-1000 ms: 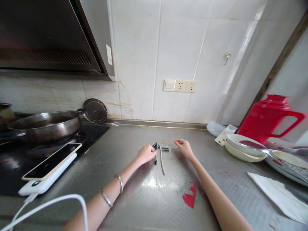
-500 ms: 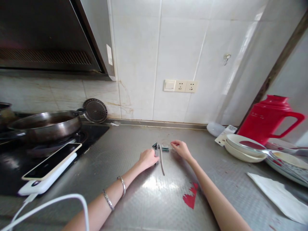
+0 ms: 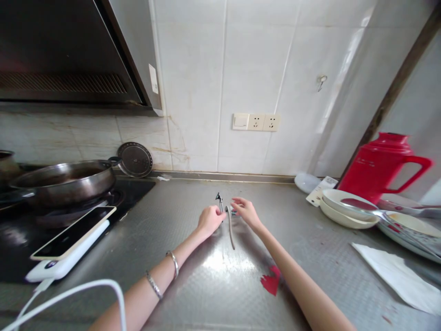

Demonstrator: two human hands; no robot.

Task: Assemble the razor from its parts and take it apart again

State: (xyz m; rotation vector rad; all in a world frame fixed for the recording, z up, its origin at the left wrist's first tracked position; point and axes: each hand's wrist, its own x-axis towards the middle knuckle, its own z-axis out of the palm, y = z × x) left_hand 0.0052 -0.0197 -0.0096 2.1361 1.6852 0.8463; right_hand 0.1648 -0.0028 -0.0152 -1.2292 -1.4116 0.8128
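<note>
My left hand (image 3: 210, 220) is closed on a slim razor (image 3: 220, 202), with a silver handle and a dark green head pointing up and away. A thin grey cord-like strip (image 3: 231, 234) lies on the counter just right of that hand. Close by, my right hand (image 3: 246, 212) reaches in with fingers apart, over a small dark green piece (image 3: 234, 213) beside the strip's far end. Fingers partly hide this piece; I cannot tell whether they touch it. A torn red scrap (image 3: 270, 281) lies nearer me, by my right forearm.
On the left, a steel pan (image 3: 69, 181) sits on the black stove, with a phone (image 3: 74, 232) on a white power bank (image 3: 69, 257) and its cable. To the right are a red thermos jug (image 3: 379, 168), stacked bowls (image 3: 347, 216) and a white paper (image 3: 396, 276).
My right hand has moved left, over the small green piece and close to my left hand. The razor in my left hand has tilted and risen slightly.
</note>
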